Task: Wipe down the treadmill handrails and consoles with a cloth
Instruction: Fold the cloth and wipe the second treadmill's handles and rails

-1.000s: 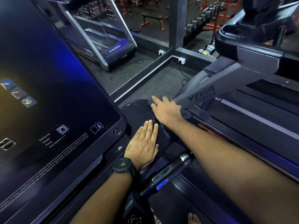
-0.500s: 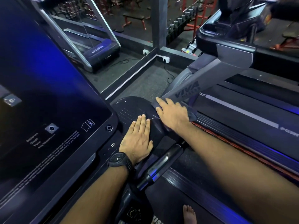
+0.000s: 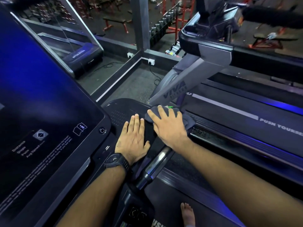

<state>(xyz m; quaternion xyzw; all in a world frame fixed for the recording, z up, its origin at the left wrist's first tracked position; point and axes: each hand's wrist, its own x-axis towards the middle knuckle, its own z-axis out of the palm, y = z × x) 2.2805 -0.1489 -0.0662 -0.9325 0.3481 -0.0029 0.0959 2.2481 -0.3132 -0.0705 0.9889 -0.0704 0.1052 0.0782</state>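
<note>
In the frame centre the right hand (image 3: 169,130) presses a dark grey cloth (image 3: 187,121) on the black plastic console edge (image 3: 121,110); the left hand (image 3: 132,140) lies flat just beside.

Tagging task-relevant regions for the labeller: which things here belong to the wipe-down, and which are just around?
Job:
- right hand pressing grey cloth
- left hand flat on console side panel
- console screen
- handrail

Just around:
- wall sockets
- weight bench
- dumbbell rack
- wristwatch

Single head-worn camera (wide-angle) looks forward and down, close over the console (image 3: 49,104) and handrail (image 3: 155,163)
</note>
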